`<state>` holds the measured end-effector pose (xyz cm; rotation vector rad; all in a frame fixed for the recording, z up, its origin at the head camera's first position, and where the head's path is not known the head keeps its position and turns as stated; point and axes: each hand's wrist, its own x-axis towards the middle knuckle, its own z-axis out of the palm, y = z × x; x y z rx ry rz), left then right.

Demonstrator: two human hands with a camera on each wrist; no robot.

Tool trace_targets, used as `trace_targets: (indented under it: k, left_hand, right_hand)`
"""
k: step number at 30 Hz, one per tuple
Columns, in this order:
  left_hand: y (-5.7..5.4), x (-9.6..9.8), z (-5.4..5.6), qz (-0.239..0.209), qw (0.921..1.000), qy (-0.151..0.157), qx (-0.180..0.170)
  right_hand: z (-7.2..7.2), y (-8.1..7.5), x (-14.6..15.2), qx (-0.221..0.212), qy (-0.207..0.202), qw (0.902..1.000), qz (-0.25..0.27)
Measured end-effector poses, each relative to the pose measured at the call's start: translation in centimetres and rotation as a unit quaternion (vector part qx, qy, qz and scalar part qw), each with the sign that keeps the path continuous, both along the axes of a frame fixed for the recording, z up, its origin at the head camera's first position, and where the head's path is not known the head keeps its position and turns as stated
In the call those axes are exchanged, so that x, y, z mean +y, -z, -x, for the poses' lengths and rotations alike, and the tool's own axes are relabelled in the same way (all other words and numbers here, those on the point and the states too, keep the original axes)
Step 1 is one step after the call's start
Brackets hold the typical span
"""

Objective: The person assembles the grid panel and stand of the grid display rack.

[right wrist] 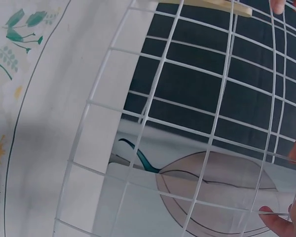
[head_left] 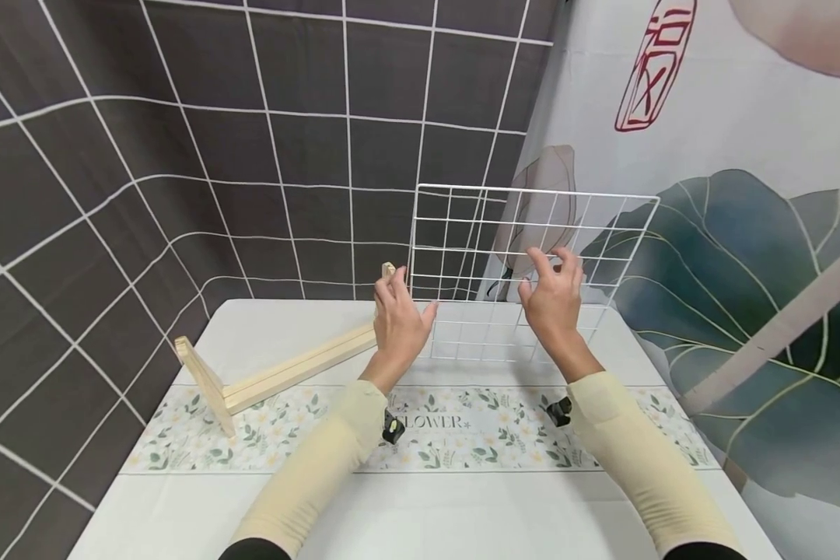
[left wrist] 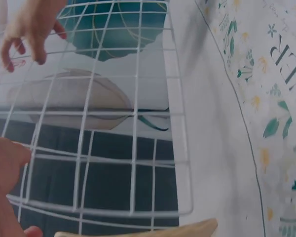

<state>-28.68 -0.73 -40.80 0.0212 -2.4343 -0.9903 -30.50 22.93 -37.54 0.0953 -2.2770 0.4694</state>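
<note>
A white wire grid panel point(head_left: 539, 190) stands tilted over the far right part of the table, its lower part overlapping the tabletop. At its left edge, my left hand point(head_left: 400, 327) has thumb and fingers on opposite sides of the edge wire, seen also in the left wrist view. Curled fingers of my right hand point(head_left: 554, 303) hold the grid right of its middle; in the right wrist view the thumb point(right wrist: 276, 222) meets a wire. A pale wooden stand point(head_left: 301, 362) with a long bar lies left of the grid, its far end partly hidden behind my left hand.
The white table point(head_left: 420, 505) carries a printed floral band with lettering. Behind it hangs a dark cloth point(head_left: 294, 148) with white grid lines; to the right is a leaf-patterned cloth point(head_left: 728, 280). Each wrist wears a small black camera.
</note>
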Motion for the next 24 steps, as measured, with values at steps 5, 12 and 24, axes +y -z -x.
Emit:
trace_targets:
  k: [5, 12, 24]
  left_hand:
    - [-0.5, -2.0, -0.3, 0.014, 0.9998, -0.006, 0.01]
    - [-0.8, -6.0, -1.3, -0.001, 0.9995, -0.03, -0.008]
    - [-2.3, -14.3, -4.1, -0.04, 0.9928, -0.111, -0.023]
  right_hand:
    - [0.2, 0.1, 0.2, 0.004, 0.003, 1.0, 0.003]
    - [0.2, 0.2, 0.5, 0.0, 0.001, 1.0, 0.006]
    - [0.4, 0.2, 1.1, -0.012, 0.002, 0.9998, 0.017]
